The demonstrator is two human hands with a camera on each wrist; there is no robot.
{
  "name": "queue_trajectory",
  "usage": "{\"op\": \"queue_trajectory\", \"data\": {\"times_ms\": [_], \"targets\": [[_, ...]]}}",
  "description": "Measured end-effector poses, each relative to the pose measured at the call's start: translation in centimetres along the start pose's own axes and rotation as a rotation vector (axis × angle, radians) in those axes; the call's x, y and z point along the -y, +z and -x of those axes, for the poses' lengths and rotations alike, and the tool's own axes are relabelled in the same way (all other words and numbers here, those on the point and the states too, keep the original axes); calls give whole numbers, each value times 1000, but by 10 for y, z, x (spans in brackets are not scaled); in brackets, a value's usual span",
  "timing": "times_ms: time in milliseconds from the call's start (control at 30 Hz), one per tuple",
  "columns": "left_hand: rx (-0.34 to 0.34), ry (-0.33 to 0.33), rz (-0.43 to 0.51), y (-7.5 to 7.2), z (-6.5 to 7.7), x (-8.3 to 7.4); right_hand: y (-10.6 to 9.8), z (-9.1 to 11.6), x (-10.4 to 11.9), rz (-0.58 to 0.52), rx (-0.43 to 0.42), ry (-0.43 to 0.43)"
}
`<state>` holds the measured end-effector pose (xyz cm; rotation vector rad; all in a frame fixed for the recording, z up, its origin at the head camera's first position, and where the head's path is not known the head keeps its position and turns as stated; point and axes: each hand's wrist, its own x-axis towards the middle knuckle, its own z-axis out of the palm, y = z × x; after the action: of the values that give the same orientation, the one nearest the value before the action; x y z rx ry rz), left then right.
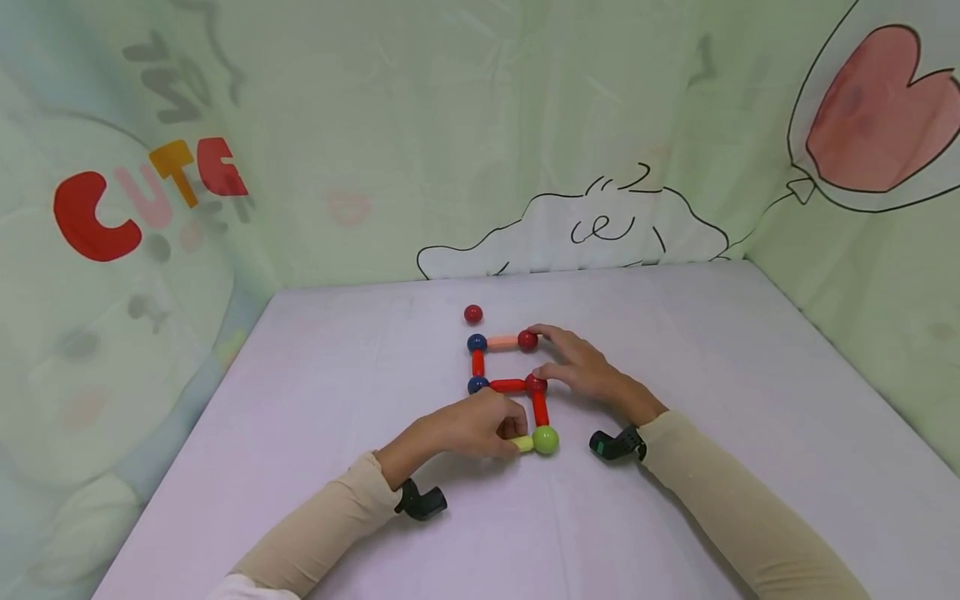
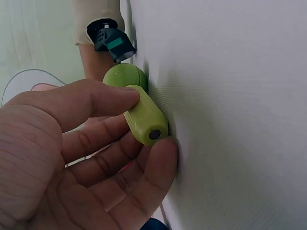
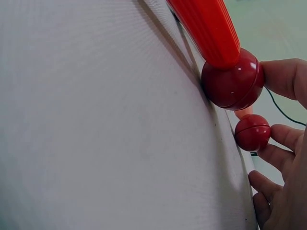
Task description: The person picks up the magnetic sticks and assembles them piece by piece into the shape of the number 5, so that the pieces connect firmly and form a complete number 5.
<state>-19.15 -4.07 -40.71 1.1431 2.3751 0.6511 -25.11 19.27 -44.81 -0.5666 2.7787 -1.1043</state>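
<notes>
My left hand [image 1: 480, 423] pinches a yellow-green magnetic rod [image 2: 146, 117] between thumb and fingers. The rod's far end meets a green ball [image 1: 546, 440]; its near end shows a dark round tip. From that ball a red rod [image 1: 541, 409] runs to a red ball [image 3: 232, 81], which my right thumb touches. My right hand's [image 1: 581, 367] fingers touch the farther red ball [image 3: 253, 132]. A salmon rod [image 1: 502, 342] links that one to a blue ball [image 1: 477, 342]. More red rods [image 1: 510, 385] join a second blue ball [image 1: 477, 384], partly behind my left hand.
A loose red ball [image 1: 473, 314] lies beyond the joined pieces. Everything sits on a pale cloth-covered table [image 1: 360, 350]. Printed fabric [image 1: 337, 125] hangs behind and at both sides. Each wrist carries a black camera [image 1: 423, 503].
</notes>
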Motion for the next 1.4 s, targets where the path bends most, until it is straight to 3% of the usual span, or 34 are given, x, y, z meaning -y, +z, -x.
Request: {"op": "queue_trajectory", "data": {"times_ms": [233,467,733,867,1000,1200,1400], "targets": [[-2,43,-43,-1,-1,0,1,0,0,-1,-3,-1],[11,18,-28,-2,-2,2,1,-1,-1,2,-1,1],[23,61,-33,-7,-6,4,-3,0,2,-14,-4,-9],[18,38,-27,-10,-5,5,-3,0,1,-26,1,-9],[-17,14,-21,-20,-4,7,-3,0,0,-21,-1,-17],[-121,4,7,-43,-2,17,-3,0,0,-15,2,-16],[-206,-62,88,-65,-2,27,-1,-1,0,-1,7,-6]]}}
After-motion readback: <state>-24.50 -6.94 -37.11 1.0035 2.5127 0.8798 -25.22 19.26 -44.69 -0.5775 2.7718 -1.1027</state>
